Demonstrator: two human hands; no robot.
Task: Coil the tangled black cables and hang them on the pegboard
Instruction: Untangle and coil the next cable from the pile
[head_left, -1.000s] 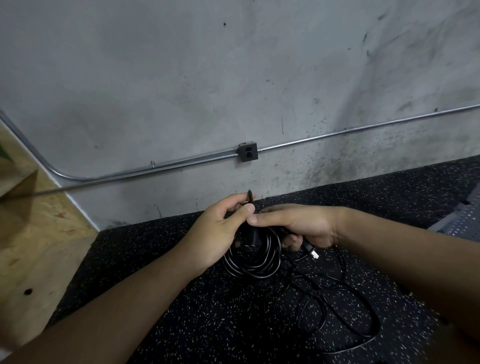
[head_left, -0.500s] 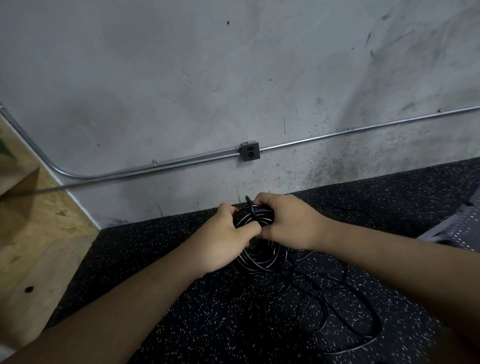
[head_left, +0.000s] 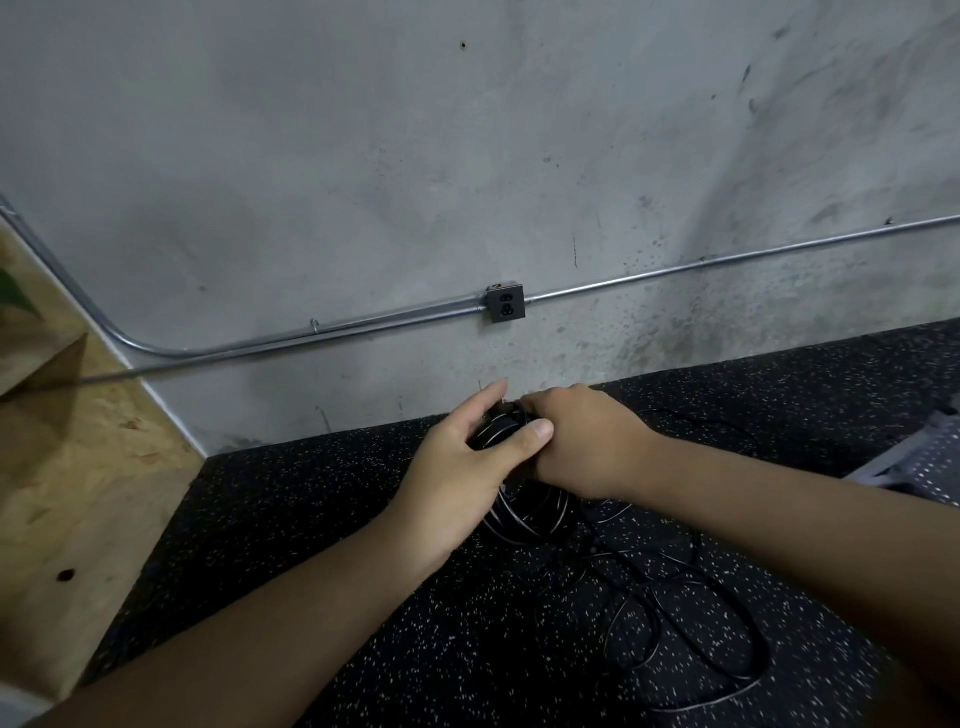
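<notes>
A black cable coil hangs between my two hands above the speckled black floor mat. My left hand holds the coil's left side, thumb laid across its top and fingers behind it. My right hand grips the top of the coil from the right with curled fingers. Loose loops of the same black cable trail from the coil over the mat to the lower right. Most of the coil's top is hidden by my hands.
A concrete wall with a metal conduit and a dark outlet box rises behind the mat. A plywood panel stands at the left. A perforated grey panel shows at the right edge.
Both hands have risen and closed in over the top of the coil. My right hand went from pinching the cable end beside the coil to gripping over the coil's top.
</notes>
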